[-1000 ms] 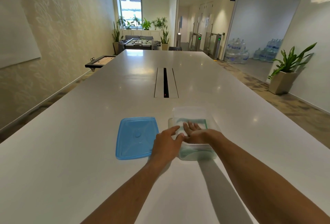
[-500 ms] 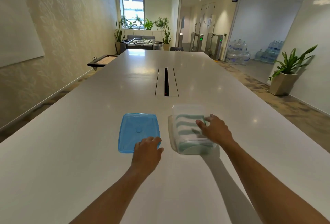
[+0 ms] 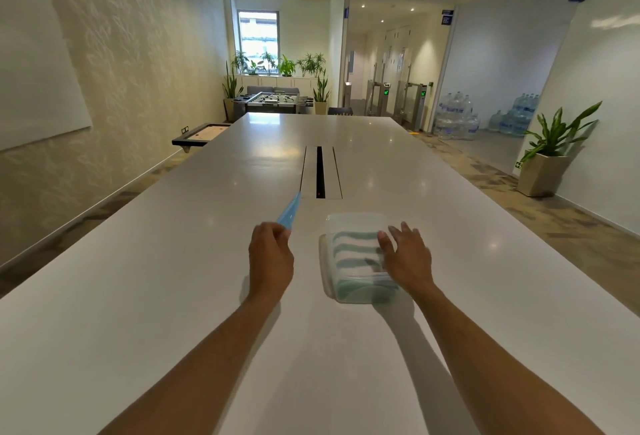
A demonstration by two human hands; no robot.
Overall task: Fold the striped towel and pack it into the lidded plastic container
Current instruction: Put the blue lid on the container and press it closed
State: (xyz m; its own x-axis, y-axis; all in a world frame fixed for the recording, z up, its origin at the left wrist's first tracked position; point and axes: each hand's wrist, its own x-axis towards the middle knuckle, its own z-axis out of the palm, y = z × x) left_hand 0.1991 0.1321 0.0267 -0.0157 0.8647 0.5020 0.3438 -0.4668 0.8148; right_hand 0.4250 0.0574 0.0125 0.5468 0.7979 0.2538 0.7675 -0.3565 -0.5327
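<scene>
The clear plastic container (image 3: 327,275) stands on the white table, and the folded green-and-white striped towel (image 3: 353,249) lies inside it. My right hand (image 3: 407,256) rests on the container's right side, fingers spread over the towel's edge. My left hand (image 3: 270,254), to the left of the container, grips the blue lid (image 3: 290,212) by its near edge. The lid is lifted off the table and tilted up, seen almost edge-on.
The long white table (image 3: 173,278) stretches ahead with a dark cable slot (image 3: 320,173) in the middle beyond the container. A potted plant (image 3: 547,157) and water bottles stand on the floor at the right.
My left hand has taken hold of the blue lid and raised it from lying flat on the table to a steep tilt. My right hand stays on the container's right side.
</scene>
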